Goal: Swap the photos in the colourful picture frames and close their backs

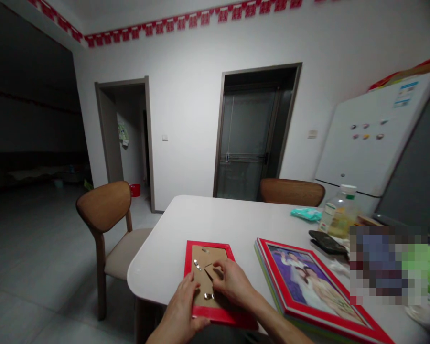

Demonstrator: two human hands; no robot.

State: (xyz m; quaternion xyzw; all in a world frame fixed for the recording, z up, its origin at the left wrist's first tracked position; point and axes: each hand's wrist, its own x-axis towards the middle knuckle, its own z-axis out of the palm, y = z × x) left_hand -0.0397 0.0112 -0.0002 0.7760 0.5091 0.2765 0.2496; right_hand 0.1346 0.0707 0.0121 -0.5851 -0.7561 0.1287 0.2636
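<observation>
A red photo frame (188, 253) lies back side up near the table's front edge, its brown backing board (200, 286) showing several small metal clips (197, 264). My left hand (182, 306) grips the frame's lower left, with fingers along the side and the thumb at the bottom edge. Over the backing, my right hand (231, 284) is closed, thumb and fingers pinching a brown flap (209, 271) that stands slightly raised from the board. The right part of the backing is hidden under this hand. Beside it lies a stack of frames, the top one a red-edged wedding picture (308, 282).
On the white table (215, 215) to the right are a black phone-like object (327, 242), a bottle of yellowish liquid (340, 215) and a turquoise packet (306, 214). A blurred-out patch covers things at far right. Wooden chairs (103, 205) stand at the left and far sides.
</observation>
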